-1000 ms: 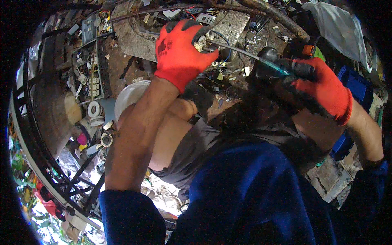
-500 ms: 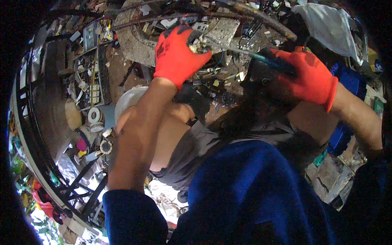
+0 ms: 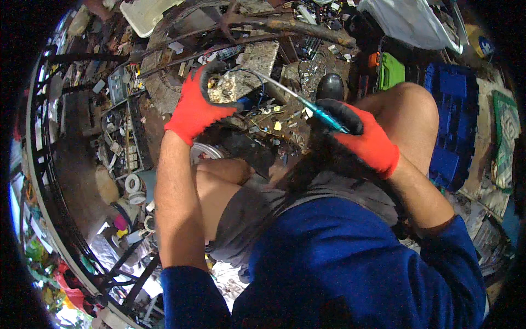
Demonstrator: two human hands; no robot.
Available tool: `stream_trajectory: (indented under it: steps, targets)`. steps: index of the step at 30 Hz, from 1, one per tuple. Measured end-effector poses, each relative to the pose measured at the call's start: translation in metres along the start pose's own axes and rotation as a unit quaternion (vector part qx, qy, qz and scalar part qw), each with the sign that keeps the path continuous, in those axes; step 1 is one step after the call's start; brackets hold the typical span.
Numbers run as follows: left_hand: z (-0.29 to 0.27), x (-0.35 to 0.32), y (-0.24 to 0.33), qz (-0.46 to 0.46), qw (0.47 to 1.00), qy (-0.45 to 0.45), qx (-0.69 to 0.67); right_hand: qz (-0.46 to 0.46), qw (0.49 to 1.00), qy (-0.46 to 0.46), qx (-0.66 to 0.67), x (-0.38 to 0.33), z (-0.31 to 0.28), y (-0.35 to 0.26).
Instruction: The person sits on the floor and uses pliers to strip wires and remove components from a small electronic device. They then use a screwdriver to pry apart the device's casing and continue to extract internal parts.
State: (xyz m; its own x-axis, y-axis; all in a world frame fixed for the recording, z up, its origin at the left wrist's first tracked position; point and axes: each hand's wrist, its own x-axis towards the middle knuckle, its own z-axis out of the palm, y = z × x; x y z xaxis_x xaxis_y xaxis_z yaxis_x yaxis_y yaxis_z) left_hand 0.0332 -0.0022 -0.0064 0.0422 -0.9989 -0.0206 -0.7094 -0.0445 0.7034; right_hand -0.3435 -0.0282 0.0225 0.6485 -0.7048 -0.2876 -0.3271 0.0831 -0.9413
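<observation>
A screwdriver with a translucent teal handle (image 3: pixel 323 115) and a long metal shaft is gripped in my right hand (image 3: pixel 366 140), in a red glove with dark palm and fingers. Its shaft slants up and left, toward my left hand (image 3: pixel 193 107), which wears a matching glove. The left thumb and fingers curve around a small pale and brass-coloured part (image 3: pixel 215 82); its exact kind is too small to tell. The shaft's tip is apart from that part. Beneath them lies a speckled stone-like slab (image 3: pixel 258 59).
Small scrap and wire bits litter the ground around the slab. Bent rusty metal bars (image 3: pixel 290 24) cross the far side. A blue plastic crate (image 3: pixel 452 126) and a green case (image 3: pixel 391 71) stand at right, a compartmented tray of parts (image 3: pixel 127 123) at left. A dark shoe (image 3: pixel 330 88) is near the screwdriver.
My view has shifted. Both hands appear lower and further left. The screwdriver's tip, earlier at the part in my left hand, has drawn away from it. The shoe and knee at right now show.
</observation>
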Motion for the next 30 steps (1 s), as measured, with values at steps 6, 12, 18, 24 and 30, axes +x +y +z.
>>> stream_trajectory:
  steps: [6, 12, 18, 24, 30]
  targets:
    - [-0.002, 0.002, 0.010, 0.044, 0.998, -0.026, 0.039, -0.039, 0.998, 0.017, -0.037, 0.002, 0.013, -0.002]
    - [-0.005, 0.002, 0.008, 0.036, 0.998, -0.045, 0.036, 0.000, 0.999, 0.000, -0.037, 0.001, 0.013, -0.016]
    - [-0.007, 0.003, 0.000, -0.047, 0.991, -0.072, -0.102, -0.041, 0.999, 0.025, -0.024, 0.002, 0.010, -0.004]
    - [-0.009, 0.004, 0.008, -0.047, 0.990, -0.081, -0.106, -0.020, 0.999, 0.034, -0.013, 0.005, 0.006, -0.008]
    - [-0.015, 0.004, -0.003, -0.051, 0.989, -0.111, -0.088, -0.033, 0.999, 0.019, -0.011, 0.009, 0.008, -0.013]
